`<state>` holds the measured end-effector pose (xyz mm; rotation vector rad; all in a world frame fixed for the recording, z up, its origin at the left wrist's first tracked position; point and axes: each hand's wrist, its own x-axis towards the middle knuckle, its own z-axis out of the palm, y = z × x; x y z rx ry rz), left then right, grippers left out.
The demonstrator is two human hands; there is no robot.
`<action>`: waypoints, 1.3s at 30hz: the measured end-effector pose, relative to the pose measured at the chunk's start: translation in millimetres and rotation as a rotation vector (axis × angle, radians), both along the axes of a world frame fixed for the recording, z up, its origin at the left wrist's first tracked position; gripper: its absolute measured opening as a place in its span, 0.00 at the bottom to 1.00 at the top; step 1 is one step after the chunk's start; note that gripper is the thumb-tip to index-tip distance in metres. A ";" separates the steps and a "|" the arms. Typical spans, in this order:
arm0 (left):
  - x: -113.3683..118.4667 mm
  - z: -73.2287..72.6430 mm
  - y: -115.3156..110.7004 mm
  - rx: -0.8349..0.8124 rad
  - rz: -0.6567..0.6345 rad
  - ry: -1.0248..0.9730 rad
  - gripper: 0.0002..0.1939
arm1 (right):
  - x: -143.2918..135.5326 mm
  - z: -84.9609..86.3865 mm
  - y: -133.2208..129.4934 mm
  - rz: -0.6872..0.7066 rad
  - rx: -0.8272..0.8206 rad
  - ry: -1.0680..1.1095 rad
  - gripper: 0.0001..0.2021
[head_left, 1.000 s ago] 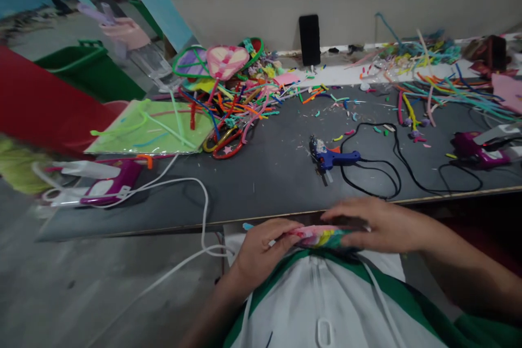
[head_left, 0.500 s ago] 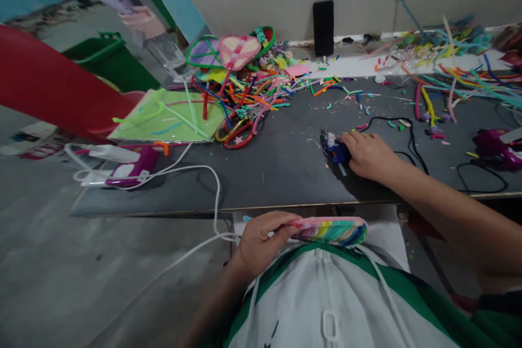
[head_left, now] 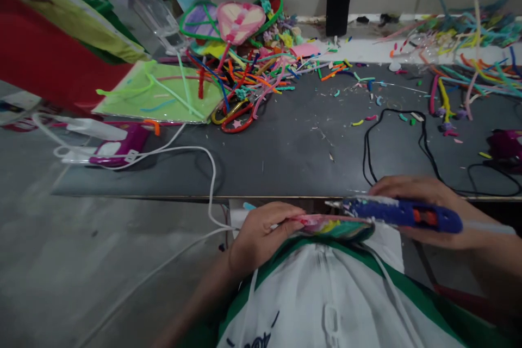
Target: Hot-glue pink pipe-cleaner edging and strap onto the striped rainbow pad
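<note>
Between the thumb and fingers of my left hand (head_left: 267,236) is the left end of a flat colourful pipe-cleaner piece (head_left: 334,227) with a pink edge, held level close to my body. My right hand (head_left: 424,201) is wrapped round a blue hot glue gun (head_left: 402,213), its metal nozzle pointing left just above the colourful piece. A clear glue stick (head_left: 489,227) juts from the gun's rear. I cannot tell whether the nozzle touches the piece. The gun's black cord (head_left: 367,147) loops over the grey table.
A heap of pipe cleaners (head_left: 253,79) and a pink heart (head_left: 240,22) lie at the back. A green sheet (head_left: 163,100) and a purple glue gun (head_left: 122,147) with white cord occupy the left. A phone (head_left: 339,0) leans on the wall; a bottle (head_left: 157,13) stands back left.
My right hand has lifted the blue glue gun off the table and brought it down and right, beside the colourful piece. My left hand keeps its hold. The view has shifted slightly.
</note>
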<state>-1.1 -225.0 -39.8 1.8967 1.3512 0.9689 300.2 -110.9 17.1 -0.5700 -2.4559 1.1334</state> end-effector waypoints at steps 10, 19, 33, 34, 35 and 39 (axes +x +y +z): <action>5.5 8.2 -1.3 -0.014 -0.036 0.008 0.07 | 5.2 -10.3 -14.9 0.115 -0.025 -0.036 0.13; 5.5 3.6 -2.5 0.024 -0.059 -0.003 0.08 | 0.8 -21.2 -13.7 0.083 -0.092 -0.067 0.14; 4.0 3.8 -3.4 0.002 -0.051 -0.023 0.08 | -0.8 -29.4 -10.6 0.072 -0.021 -0.118 0.14; 4.0 4.6 -3.3 0.002 -0.052 -0.021 0.08 | -0.4 -29.9 -10.4 0.074 -0.011 -0.104 0.14; 4.0 5.2 -3.1 0.002 -0.053 -0.019 0.08 | -0.1 -29.9 -10.4 0.073 -0.004 -0.096 0.14; 3.4 6.0 -2.4 0.019 -0.052 -0.017 0.08 | 1.2 -27.3 -10.5 0.064 -0.006 -0.106 0.13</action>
